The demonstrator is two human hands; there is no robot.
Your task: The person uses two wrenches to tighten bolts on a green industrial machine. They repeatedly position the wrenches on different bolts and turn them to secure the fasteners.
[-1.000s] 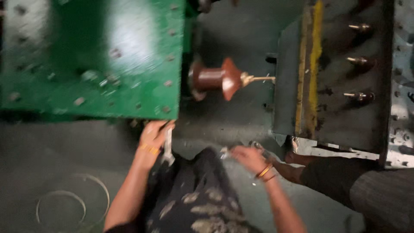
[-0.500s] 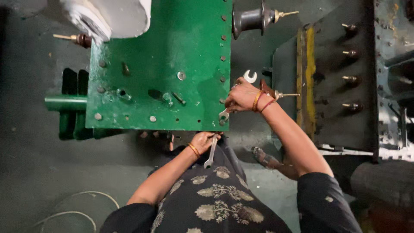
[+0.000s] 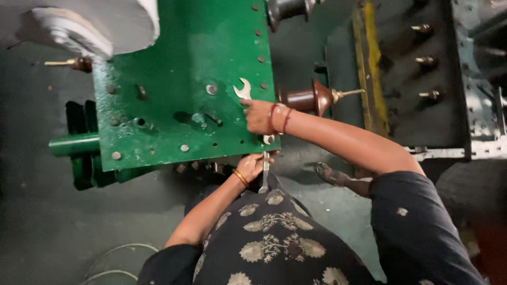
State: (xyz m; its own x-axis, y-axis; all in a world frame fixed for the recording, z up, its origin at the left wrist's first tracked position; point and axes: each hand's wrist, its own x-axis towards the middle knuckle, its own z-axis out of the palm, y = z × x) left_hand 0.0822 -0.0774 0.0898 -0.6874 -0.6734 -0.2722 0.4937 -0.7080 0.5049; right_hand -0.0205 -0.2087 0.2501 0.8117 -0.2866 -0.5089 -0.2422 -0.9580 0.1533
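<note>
A green metal tank lid (image 3: 174, 63) with bolt holes along its rim lies below me. My right hand (image 3: 260, 116) rests on its near right corner, gripping an open-ended spanner (image 3: 243, 88) whose jaw points away from me. My left hand (image 3: 253, 164) is just under the lid's front edge, closed around a second spanner (image 3: 263, 177) that hangs downward. A brown ceramic insulator (image 3: 309, 98) with a brass stud sticks out beside my right wrist.
A white bundle (image 3: 79, 29) sits at the lid's far left corner. A dark panel (image 3: 422, 79) with a yellow strip and brass studs stands to the right. A sandalled foot (image 3: 330, 174) is on the grey floor; a wire loop (image 3: 113, 258) lies bottom left.
The view has shifted and come closer. My right hand with its spanner has slid slightly along the lid's corner. My left hand stays under the front edge with the other spanner.
</note>
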